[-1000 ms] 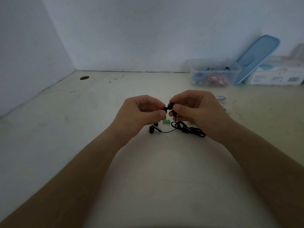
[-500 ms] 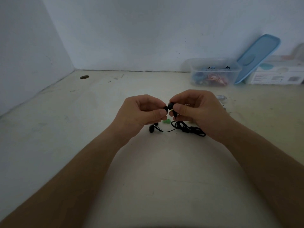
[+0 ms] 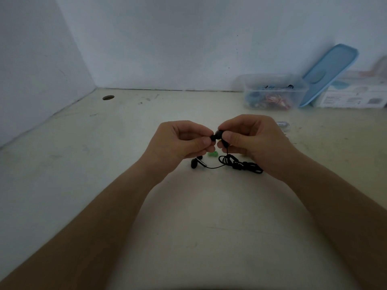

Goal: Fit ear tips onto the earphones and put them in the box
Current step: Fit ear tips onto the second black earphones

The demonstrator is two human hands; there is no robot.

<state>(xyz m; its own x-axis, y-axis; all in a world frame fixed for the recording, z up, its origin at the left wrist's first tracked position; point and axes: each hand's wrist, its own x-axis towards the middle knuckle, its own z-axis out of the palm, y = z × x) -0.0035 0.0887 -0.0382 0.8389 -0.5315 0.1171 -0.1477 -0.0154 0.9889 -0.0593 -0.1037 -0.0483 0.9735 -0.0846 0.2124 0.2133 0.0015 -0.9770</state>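
While the right hand pinches the black earbud, seemingly to brace it, the left hand pinches an ear tip onto it, well short of the box.

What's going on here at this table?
A person's right hand pinches one black earbud above the table, while the left hand presses a small black ear tip onto it. The other earbud and the coiled cable lie on the table near a green ear tip. The clear box stands at the back right, its blue lid leaning beside it.
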